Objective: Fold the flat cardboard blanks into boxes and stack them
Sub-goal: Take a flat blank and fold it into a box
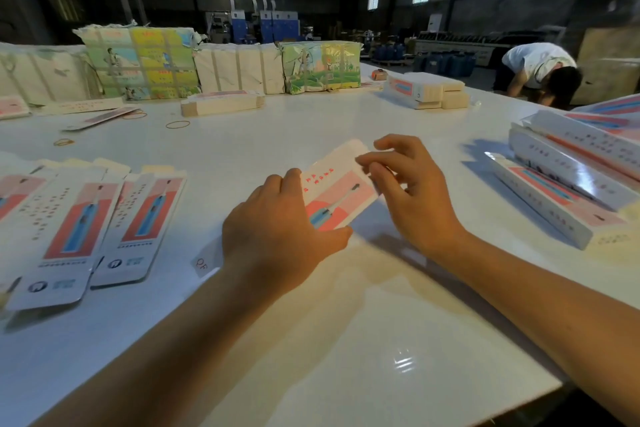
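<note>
**Both hands on a toothbrush-box blank at mid-table**

Left hand [277, 229] lies over the near left part of a printed cardboard blank [337, 191], fingers curled along its left edge and thumb at its near corner, gripping it. Right hand [412, 191] reaches to the blank's far right edge, thumb and forefinger pinching the card there while the other fingers hang loosely bent. The blank, printed with an electric toothbrush on pink, rests at a slant on the white table [311, 340]; whether it is partly folded cannot be told. At near left, flat blanks [100, 222] lie fanned and overlapping. At right, folded boxes [568, 184] are piled together. Farther off sit a stack of blanks [221, 104], another stack [429, 90], wrapped paper bundles [142, 62] and loose rubber bands [177, 124]. At far right, a person in a white shirt [540, 69] bends over beyond the table.
</note>
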The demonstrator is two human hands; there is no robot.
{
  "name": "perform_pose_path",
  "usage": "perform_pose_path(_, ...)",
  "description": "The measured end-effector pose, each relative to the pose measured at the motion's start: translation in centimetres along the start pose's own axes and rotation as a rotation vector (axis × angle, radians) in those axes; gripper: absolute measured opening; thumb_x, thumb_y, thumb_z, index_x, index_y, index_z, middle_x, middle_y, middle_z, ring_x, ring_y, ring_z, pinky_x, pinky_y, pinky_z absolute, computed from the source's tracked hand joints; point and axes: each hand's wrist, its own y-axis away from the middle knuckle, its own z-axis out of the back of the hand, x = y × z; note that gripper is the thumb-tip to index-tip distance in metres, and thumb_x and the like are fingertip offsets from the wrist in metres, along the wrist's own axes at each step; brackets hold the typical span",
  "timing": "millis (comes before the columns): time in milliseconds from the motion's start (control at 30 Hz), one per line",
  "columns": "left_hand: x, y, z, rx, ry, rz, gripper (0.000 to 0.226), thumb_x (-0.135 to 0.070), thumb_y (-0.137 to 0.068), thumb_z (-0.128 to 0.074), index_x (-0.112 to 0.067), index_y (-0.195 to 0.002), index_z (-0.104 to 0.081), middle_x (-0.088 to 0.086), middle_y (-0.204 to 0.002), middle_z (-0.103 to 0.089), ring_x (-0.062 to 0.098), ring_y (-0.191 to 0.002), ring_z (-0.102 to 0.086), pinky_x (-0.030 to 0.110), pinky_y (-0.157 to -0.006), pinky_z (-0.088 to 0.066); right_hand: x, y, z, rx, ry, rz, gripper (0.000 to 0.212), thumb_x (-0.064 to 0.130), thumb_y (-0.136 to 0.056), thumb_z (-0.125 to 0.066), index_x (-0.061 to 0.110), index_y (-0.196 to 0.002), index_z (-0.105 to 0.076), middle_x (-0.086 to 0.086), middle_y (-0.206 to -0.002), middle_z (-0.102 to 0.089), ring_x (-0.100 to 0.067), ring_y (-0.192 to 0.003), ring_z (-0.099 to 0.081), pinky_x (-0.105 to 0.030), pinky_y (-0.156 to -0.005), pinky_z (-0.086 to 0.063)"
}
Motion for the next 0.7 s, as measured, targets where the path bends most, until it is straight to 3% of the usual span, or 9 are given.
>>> perform_pose_path(167, 0.0, 0.1, 0.5, -0.013, -0.015, 0.054, 0.077, -0.072, -0.072, -0.054, -0.022, -0.127, -0.033, -0.003, -0.115, -0.05, 0.015, -0.098, -0.053, 0.024, -0.069, -0.043, 0.5, 0.4, -0.4, 0.135, -0.035, -0.037, 0.023, 0.011, -0.095, -0.054, 0.013, -0.112, -0.069, 0.006, -0.125, -0.052, -0.014, -0.12, -0.046, -0.032, -0.101, -0.041)
perform_pose_path(267, 0.1, 0.0, 0.8, 0.017, 0.0, 0.08, 0.077, -0.072, -0.073, -0.054, -0.024, -0.128, -0.032, -0.004, -0.117, -0.05, 0.014, -0.096, -0.051, 0.026, -0.07, -0.044, 1.3, -0.2, -0.4, 0.207, -0.48, -0.319, 0.026, -0.001, -0.085, -0.063, 0.018, -0.098, -0.074, 0.007, -0.134, -0.051, -0.014, -0.12, -0.051, -0.047, -0.104, -0.041)
perform_pose_path(367, 0.2, -0.1, 1.0, 0.041, -0.012, 0.065, 0.075, -0.072, -0.073, -0.056, -0.027, -0.127, -0.031, -0.006, -0.117, -0.05, 0.009, -0.089, -0.043, 0.024, -0.066, -0.04, 0.7, -0.7, 0.1, 0.339, -0.813, -0.508, 0.021, 0.005, -0.072, -0.068, 0.015, -0.088, -0.075, -0.003, -0.131, -0.057, -0.032, -0.118, -0.055, -0.057, -0.108, -0.034)
perform_pose_path(467, 0.6, -0.3, 1.1, 0.073, 0.026, 0.044, 0.069, -0.068, -0.074, -0.059, -0.028, -0.125, -0.035, -0.008, -0.117, -0.051, 0.009, -0.088, -0.045, 0.024, -0.065, -0.039, -0.1, -0.6, 0.4, 0.445, -0.796, -0.489, 0.025, 0.011, -0.066, -0.07, 0.01, -0.091, -0.07, -0.013, -0.115, -0.066, -0.036, -0.109, -0.06, -0.046, -0.1, -0.043)
perform_pose_path(600, 1.3, -0.7, 1.3, 0.135, 0.119, 0.037, 0.057, -0.061, -0.075, -0.063, -0.031, -0.118, -0.041, -0.009, -0.114, -0.055, 0.013, -0.087, -0.052, 0.025, -0.066, -0.041, -0.3, -0.4, 0.3, 0.436, -0.623, -0.337, 0.021, 0.017, -0.066, -0.072, 0.012, -0.086, -0.072, 0.0, -0.096, -0.072, -0.022, -0.097, -0.066, -0.031, -0.089, -0.052)
perform_pose_path(667, 1.4, -1.1, 1.4, 0.151, 0.13, 0.035, 0.053, -0.061, -0.075, -0.062, -0.03, -0.113, -0.042, -0.008, -0.109, -0.056, 0.016, -0.087, -0.054, 0.028, -0.07, -0.045, 0.0, -0.3, 0.1, 0.369, -0.539, -0.261, 0.004, 0.014, -0.072, -0.072, 0.015, -0.077, -0.072, 0.006, -0.079, -0.071, -0.01, -0.079, -0.066, -0.022, -0.079, -0.051)
perform_pose_path(700, 1.5, -1.3, 1.5, 0.154, 0.127, 0.032, 0.052, -0.062, -0.075, -0.062, -0.03, -0.11, -0.042, -0.008, -0.105, -0.056, 0.016, -0.087, -0.054, 0.028, -0.071, -0.046, 0.0, -0.4, 0.0, 0.334, -0.518, -0.244, 0.006, 0.009, -0.075, -0.072, 0.014, -0.073, -0.071, 0.007, -0.072, -0.07, -0.008, -0.072, -0.064, -0.02, -0.074, -0.05)
